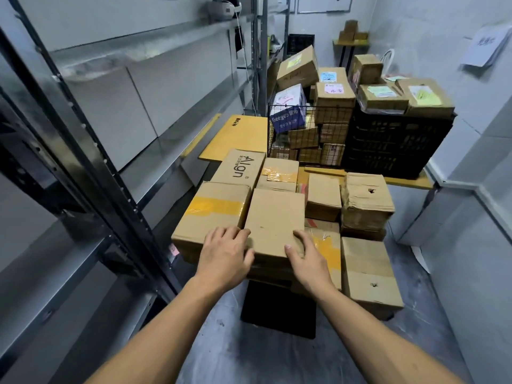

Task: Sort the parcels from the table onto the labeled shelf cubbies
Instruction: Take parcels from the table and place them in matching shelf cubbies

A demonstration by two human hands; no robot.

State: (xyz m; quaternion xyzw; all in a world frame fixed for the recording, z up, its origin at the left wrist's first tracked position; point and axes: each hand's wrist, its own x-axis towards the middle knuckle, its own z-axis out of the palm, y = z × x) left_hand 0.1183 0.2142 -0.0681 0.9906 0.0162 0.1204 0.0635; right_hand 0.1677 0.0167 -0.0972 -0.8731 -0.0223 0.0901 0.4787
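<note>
A plain brown cardboard parcel (274, 220) lies on top of a low pile of boxes in front of me. My left hand (225, 254) grips its near left corner, fingers on the top face. My right hand (307, 259) grips its near right corner, thumb on top and fingers at the side. Beside it lie a box with yellow tape (213, 212), a box marked "Align" (241, 167) and several smaller cartons. The metal shelf unit (116, 151) runs along the left wall, its levels bare where I can see them.
Farther back, a wire basket (304, 134) and a black plastic crate (396, 142) hold more labelled parcels on a yellow table (238, 137). A white wall closes the right side. Grey floor shows around my arms, with a black base (278, 311) under the pile.
</note>
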